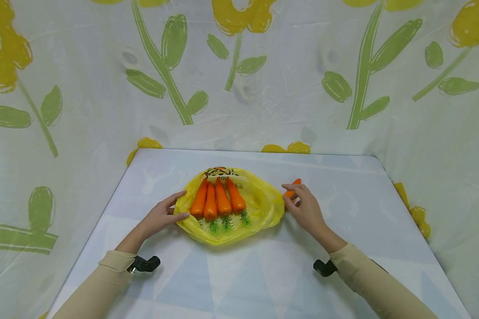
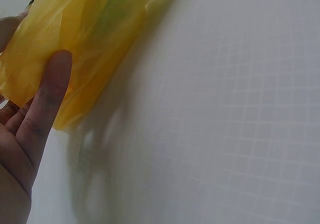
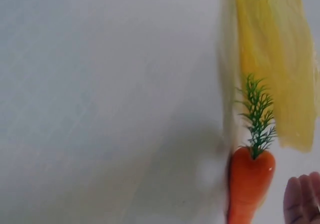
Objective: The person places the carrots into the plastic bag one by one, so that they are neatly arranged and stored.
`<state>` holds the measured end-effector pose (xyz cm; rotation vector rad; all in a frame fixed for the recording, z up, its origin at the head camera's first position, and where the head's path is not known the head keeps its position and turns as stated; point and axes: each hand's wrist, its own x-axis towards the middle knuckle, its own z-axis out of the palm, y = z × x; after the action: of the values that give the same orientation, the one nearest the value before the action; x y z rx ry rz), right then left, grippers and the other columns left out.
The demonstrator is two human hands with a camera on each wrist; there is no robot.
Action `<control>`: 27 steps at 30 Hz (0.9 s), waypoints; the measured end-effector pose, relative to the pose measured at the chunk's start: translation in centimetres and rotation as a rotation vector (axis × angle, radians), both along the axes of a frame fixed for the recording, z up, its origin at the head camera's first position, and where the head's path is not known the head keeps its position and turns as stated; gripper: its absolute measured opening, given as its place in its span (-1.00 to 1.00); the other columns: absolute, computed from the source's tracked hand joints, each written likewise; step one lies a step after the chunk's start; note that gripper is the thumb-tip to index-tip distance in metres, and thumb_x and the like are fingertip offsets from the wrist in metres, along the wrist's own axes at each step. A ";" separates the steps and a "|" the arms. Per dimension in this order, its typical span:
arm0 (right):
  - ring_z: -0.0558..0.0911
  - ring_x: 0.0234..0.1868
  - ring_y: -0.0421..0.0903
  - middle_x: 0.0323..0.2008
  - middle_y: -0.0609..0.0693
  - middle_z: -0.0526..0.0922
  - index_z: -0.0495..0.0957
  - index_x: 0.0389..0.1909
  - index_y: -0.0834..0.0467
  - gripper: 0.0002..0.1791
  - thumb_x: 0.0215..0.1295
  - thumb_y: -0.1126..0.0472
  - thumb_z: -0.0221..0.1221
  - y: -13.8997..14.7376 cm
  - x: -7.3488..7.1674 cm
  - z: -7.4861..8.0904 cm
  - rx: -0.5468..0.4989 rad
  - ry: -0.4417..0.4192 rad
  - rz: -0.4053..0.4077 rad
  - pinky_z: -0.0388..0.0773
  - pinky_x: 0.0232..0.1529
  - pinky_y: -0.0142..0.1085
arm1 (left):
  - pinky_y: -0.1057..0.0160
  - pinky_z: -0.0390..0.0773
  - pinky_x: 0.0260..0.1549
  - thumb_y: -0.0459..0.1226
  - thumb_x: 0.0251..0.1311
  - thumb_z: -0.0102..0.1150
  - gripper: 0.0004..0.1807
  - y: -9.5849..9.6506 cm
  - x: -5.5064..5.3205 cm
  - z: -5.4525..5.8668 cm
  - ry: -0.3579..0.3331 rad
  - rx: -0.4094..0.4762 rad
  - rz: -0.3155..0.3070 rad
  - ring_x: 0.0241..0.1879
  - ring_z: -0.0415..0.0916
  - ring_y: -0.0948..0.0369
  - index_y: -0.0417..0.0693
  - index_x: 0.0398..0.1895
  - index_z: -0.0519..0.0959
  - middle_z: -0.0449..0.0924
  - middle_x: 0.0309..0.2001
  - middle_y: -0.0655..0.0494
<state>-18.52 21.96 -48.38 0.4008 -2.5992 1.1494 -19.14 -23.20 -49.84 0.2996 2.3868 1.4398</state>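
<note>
A yellow plastic bag (image 1: 262, 204) lies spread with its mouth facing up, and several orange carrots (image 1: 224, 203) with green tops lie side by side in it. My left hand (image 1: 162, 215) grips the bag's left edge, thumb in front and fingers behind. In the left wrist view the thumb (image 2: 54, 84) presses on the yellow film. Just past the bag's right edge, my right hand (image 1: 306, 210) hovers over one loose carrot (image 3: 250, 176), partly hiding it in the head view. The right fingers (image 3: 295, 204) appear apart from that carrot in the right wrist view.
Everything lies on a white and pale blue table (image 1: 239, 283) with triangle patterns. Curtains (image 1: 287, 88) printed with yellow flowers and green leaves enclose its back and sides. A black wrist camera (image 1: 144, 264) is on the left wrist, another (image 1: 325, 267) on the right.
</note>
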 end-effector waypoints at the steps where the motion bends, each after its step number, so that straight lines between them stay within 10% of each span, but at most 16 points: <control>1: 0.57 -0.24 -0.09 0.05 0.14 0.58 0.60 0.24 0.13 -0.61 0.43 0.23 0.23 0.2 0.0 -0.2 0.006 -0.016 -0.013 0.60 -0.28 -0.27 | 0.20 0.69 -0.12 -0.12 0.31 0.35 -0.07 0.0 0.0 0.0 0.000 0.000 -0.001 0.13 0.57 -0.13 -0.04 0.63 0.07 0.12 0.52 -0.29; 17: 0.65 -0.16 0.05 0.44 0.35 0.18 0.47 0.36 0.17 -0.44 0.43 0.03 0.23 1.1 -1.0 -1.9 0.112 -0.303 -0.152 0.61 -0.27 -0.20 | 0.25 0.68 -0.15 -0.15 0.32 0.35 -0.08 -0.1 0.1 0.0 -0.002 0.034 -0.012 0.10 0.59 -0.10 -0.07 0.62 0.07 0.15 0.50 -0.32; 27: 0.61 -0.13 0.11 0.48 0.43 0.11 0.53 0.31 0.19 -0.49 0.41 0.07 0.21 0.4 -1.7 -2.1 0.114 -0.324 -0.162 0.60 -0.15 -0.08 | 0.25 0.68 -0.15 -0.16 0.31 0.35 -0.09 -0.1 0.0 -0.1 -0.004 0.032 -0.011 0.10 0.59 -0.11 -0.05 0.62 0.08 0.16 0.50 -0.31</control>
<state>-20.25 22.35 -50.44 0.0223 -2.9189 1.0919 -19.09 -23.29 -49.90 0.3166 2.3568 1.4736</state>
